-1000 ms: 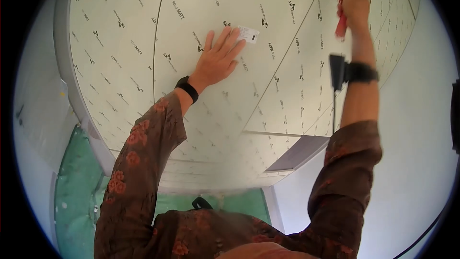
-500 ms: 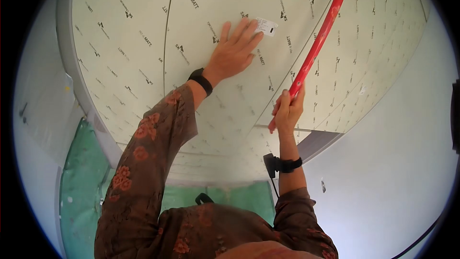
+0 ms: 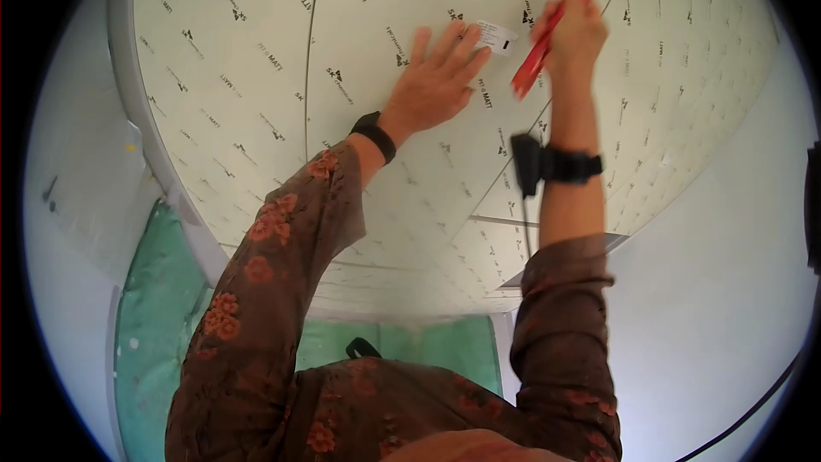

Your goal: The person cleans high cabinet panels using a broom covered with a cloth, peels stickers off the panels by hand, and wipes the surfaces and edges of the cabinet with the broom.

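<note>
My left hand [image 3: 434, 83] lies flat with fingers spread on a pale panel [image 3: 410, 171] covered in film printed "PET-G MATT" and "SK chemicals". A white label [image 3: 494, 38] shows just beside its fingertips. Up at the right, my right hand [image 3: 577, 34] is wrapped around a long red strip [image 3: 532, 68] with pale marks, slightly blurred. Its lower end sticks out below the fist, over the panel. The upper end runs out of the frame at the top, so its full length is hidden.
A second printed panel [image 3: 222, 103] adjoins on the left, another [image 3: 684, 111] on the right, with thin seams between. Green sheeting [image 3: 162, 325] covers the floor. A white wall [image 3: 701, 325] stands at right, with a black cable [image 3: 744, 423] near it.
My right hand has moved up and to the right, carrying the red strip up with it. My left hand stays spread on the panel; the view has shifted slightly.
</note>
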The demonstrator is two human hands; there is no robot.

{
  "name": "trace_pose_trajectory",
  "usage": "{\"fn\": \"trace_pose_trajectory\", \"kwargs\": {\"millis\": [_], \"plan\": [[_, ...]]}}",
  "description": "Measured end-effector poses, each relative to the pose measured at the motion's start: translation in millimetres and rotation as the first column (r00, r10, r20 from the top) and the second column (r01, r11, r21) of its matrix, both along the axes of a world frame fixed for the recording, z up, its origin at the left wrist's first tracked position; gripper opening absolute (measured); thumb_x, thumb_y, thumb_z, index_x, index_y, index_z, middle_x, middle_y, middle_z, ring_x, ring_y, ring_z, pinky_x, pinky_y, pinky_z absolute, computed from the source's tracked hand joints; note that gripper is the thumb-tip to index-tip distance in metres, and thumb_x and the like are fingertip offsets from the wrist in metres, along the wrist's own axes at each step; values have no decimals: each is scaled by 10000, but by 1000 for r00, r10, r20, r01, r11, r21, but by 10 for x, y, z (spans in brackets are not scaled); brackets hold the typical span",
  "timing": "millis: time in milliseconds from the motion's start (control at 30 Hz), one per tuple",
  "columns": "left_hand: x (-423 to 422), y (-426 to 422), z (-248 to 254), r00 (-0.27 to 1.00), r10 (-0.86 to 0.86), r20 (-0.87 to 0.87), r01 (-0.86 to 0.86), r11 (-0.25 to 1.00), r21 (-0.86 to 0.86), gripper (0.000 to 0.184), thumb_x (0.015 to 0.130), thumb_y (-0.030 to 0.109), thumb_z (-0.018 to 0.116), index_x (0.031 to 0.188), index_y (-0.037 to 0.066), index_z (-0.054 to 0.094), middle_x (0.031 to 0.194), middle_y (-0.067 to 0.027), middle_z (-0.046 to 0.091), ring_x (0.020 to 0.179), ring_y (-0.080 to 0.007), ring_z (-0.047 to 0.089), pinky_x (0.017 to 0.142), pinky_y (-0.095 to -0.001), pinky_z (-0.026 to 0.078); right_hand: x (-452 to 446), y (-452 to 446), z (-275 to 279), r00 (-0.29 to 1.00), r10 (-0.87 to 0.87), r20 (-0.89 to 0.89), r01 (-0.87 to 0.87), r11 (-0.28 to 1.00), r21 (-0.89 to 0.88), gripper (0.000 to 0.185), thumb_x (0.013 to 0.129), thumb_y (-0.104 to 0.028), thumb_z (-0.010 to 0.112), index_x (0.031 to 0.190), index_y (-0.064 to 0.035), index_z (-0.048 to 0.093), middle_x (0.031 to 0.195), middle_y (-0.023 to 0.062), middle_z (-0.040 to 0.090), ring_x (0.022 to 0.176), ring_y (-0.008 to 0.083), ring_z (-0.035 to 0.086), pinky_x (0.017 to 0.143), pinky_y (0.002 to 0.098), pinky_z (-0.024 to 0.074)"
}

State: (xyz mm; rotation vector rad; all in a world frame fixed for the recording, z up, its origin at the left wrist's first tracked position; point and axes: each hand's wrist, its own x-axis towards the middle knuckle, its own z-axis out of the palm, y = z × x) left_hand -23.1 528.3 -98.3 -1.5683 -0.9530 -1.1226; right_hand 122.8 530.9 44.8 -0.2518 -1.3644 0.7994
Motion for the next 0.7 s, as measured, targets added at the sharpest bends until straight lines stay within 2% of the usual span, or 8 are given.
{"fn": "trace_pose_trajectory", "kwargs": {"millis": [67,133,200,267,333,400,533,700], "plan": [[-5,9,-3,1000,-7,7,7,1000,-8,574,702,138,610,1262,142,484,1422,-82,336,1333,-277,281,1032,-574,211,11,-48,498,999,-45,0,45,999,-8,214,884,-198,554,952,-5,491,662,93,513,436,155,461,402,309,416],[-5,17,-7,1000,-19,15,20,1000,-16,571,703,132,611,1259,142,484,1422,-81,333,1333,-277,279,1030,-577,213,87,-5,919,998,-53,-19,55,994,93,175,909,-208,452,1003,-64,486,594,37,466,406,139,428,342,294,371],[-17,3,-7,999,-41,5,41,999,-24,571,703,123,615,1257,137,480,1421,-85,327,1326,-282,285,1019,-576,223,168,14,1255,987,-158,-37,163,964,209,182,915,-226,445,994,-64,469,601,34,464,397,142,424,342,290,370],[-23,16,-12,999,-43,0,43,999,-10,574,702,119,621,1257,135,476,1415,-91,327,1320,-285,290,1005,-571,236,387,192,1452,926,-375,37,332,859,389,179,921,-249,432,974,-80,455,596,33,452,408,142,431,354,293,379],[-26,8,-3,999,23,-23,-23,1000,5,590,689,145,650,1250,110,469,1407,-94,343,1320,-276,307,1005,-542,266,550,196,1454,933,-360,22,342,901,266,201,907,-249,448,918,-57,505,584,46,489,451,151,479,395,306,409],[-33,19,-9,999,27,-33,-26,999,45,577,686,148,650,1237,107,481,1392,-100,351,1299,-278,328,996,-539,273,688,222,1302,940,-336,62,314,921,230,238,879,-165,552,1028,-11,448,665,102,514,460,160,466,424,319,424],[-1,29,-7,1000,3,-6,-3,1000,21,591,672,116,636,1242,134,481,1406,-83,337,1299,-274,314,1002,-544,251,909,156,475,879,-456,139,435,887,156,410,883,-142,495,1252,-39,349,681,85,508,466,143,486,386,305,425],[12,0,2,1000,22,-2,-22,999,38,540,681,144,619,1212,130,520,1399,-84,367,1291,-269,336,1015,-533,251,1079,-3,-653,828,-516,219,501,856,124,550,900,-137,459,1390,-62,220,609,45,474,374,113,431,342,266,373]]}}
